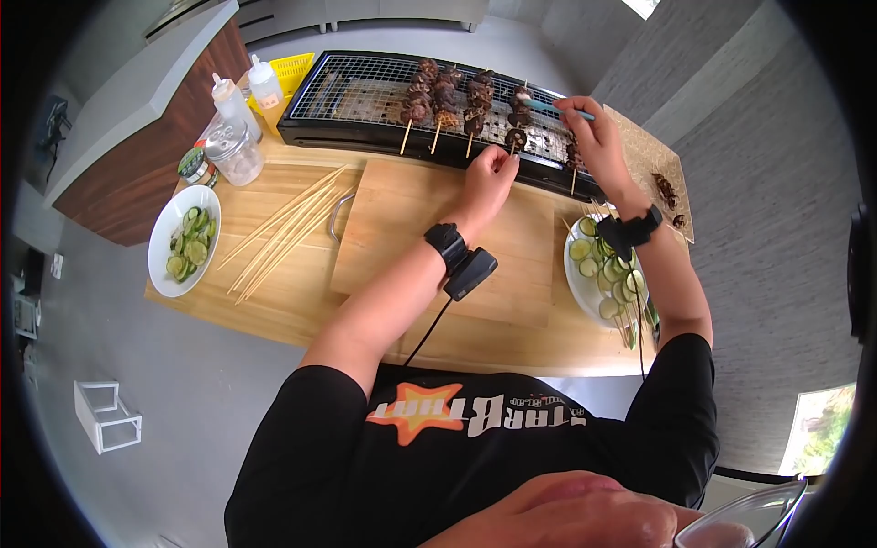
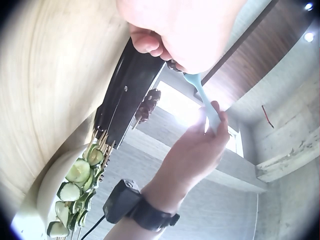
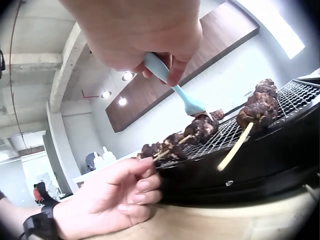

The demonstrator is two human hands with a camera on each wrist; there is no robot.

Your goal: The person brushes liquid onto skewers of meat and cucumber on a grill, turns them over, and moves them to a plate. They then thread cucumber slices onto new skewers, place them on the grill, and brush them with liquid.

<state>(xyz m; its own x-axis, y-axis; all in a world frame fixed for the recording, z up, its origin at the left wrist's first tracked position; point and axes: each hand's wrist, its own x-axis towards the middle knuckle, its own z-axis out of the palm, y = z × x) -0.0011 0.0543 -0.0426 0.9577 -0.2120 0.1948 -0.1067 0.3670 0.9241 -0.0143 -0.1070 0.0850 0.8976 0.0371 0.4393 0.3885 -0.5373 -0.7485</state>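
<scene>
My left hand (image 1: 488, 190) pinches the bare stick end of a meat skewer (image 1: 519, 117) at the front edge of the black grill (image 1: 365, 140). My right hand (image 1: 600, 151) grips a light-blue basting brush (image 3: 184, 97) from above. In the right wrist view, the brush head lies against the browned meat (image 3: 202, 131) of the pinched skewer. Three more skewers, among them a dark meat skewer (image 1: 480, 96), rest across the wire mesh to the left. Another skewer (image 3: 260, 107) lies to the right, its stick poking over the front edge.
Before the grill lies a wooden board (image 1: 411, 237), with loose bamboo sticks (image 1: 283, 233) on its left. White bowls of sliced cucumber (image 1: 187, 242) and cucumber skewers (image 1: 607, 274) flank it. Squeeze bottles (image 1: 266, 87) and a glass jar (image 1: 234, 155) stand back left; a tan sheet (image 1: 644, 151) lies right.
</scene>
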